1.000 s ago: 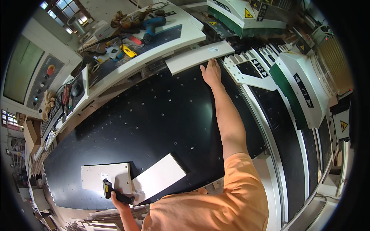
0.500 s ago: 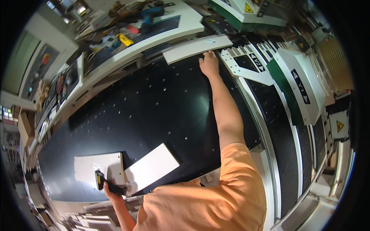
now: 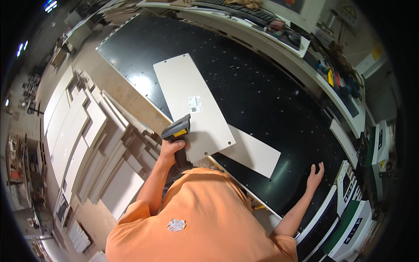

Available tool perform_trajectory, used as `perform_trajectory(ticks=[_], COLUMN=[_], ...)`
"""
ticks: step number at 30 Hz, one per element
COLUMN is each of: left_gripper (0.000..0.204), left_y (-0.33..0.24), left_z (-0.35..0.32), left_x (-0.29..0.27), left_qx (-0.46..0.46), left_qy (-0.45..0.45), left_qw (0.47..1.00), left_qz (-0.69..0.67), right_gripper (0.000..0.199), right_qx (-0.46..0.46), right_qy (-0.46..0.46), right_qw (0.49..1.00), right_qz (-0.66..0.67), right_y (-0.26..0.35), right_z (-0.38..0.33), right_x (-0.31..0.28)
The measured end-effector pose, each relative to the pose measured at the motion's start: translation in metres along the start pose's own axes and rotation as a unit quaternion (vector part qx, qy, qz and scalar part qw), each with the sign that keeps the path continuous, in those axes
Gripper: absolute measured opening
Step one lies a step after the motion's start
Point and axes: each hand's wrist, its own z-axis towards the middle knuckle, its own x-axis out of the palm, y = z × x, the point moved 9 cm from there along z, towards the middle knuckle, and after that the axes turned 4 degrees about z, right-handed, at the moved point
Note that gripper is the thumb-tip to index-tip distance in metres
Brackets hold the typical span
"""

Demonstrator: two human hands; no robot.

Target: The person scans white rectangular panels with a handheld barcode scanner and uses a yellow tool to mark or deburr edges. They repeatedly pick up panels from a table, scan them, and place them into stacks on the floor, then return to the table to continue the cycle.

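My left hand point(image 3: 171, 150) is closed round the grip of a black handheld barcode scanner point(image 3: 175, 131) with a yellow sticker. The scanner's head is over the near left edge of a white panel point(image 3: 174, 83), which bears a printed paper label point(image 3: 195, 104) and has small holes at its corners. This panel partly covers a second white panel point(image 3: 255, 150) on the black perforated table point(image 3: 262, 100). Over the table's right part, my right hand point(image 3: 315, 177) is held out with its fingers apart and nothing in them.
Stacks of cut white panels point(image 3: 78, 135) stand on the floor to the left. Another white panel point(image 3: 343, 140) lies at the table's far right, next to white and green machine parts point(image 3: 349, 227). Beyond the table's far edge, a shelf carries a keyboard point(image 3: 244, 12) and tools point(image 3: 330, 78).
My view has swung left, bringing the stacked panels into sight. My right hand has come away from the panel at the machine. The scanner stays in my left hand.
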Motion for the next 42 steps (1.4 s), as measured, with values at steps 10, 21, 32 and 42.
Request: perform_trajectory(ticks=[10,21,32,42], left_gripper=[0.042,0.035,0.037,0.032], left_y=[-0.029,-0.018,0.056,0.208], left_z=[-0.168,-0.471,-0.701,-0.949], left_x=[-0.109,-0.234,-0.335,-0.446], left_qx=[0.044,0.115,0.155,-0.126], left_qy=[-0.018,-0.244,-0.53,-0.77], left_qw=[0.994,0.954,0.802,0.584], left_qz=[-0.098,-0.131,-0.228,-0.225], right_gripper=[0.035,0.05,0.044,0.033], right_qx=[-0.106,-0.105,-0.082,-0.175], right_qy=[0.205,0.823,0.953,0.944], right_qw=[0.962,0.468,0.291,0.216], right_qz=[0.149,0.305,0.015,-0.175], right_y=[0.241,0.454,0.428,0.382], right_z=[-0.116,-0.57,-0.931,-1.25], right_x=[0.093,0.178,0.179,0.24])
